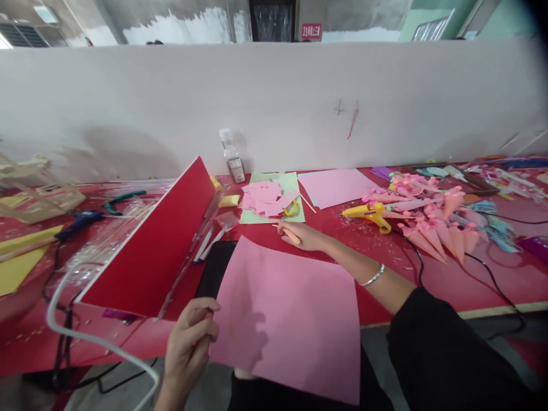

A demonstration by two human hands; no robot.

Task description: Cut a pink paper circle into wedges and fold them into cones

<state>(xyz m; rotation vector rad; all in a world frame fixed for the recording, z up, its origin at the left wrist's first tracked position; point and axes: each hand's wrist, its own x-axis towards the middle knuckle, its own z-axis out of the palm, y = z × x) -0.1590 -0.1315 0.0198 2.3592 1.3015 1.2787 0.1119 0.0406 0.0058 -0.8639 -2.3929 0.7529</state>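
Pink paper sheet (291, 319) pinched at lower-left edge by left hand (190, 337), fingers clamped; right hand (302, 235), centre frame, fingers closed on wooden stick (291, 236) on red surface (428, 274).

A big pink paper sheet (291, 319) lies flat and smooth, its far corner resting on the red bench (428, 274) while the near half hangs off the front edge. It's pinched at its left edge (shadow falls across that side). Just past the far corner, a thin tan stick (290, 234) lies low, angled over the bench.
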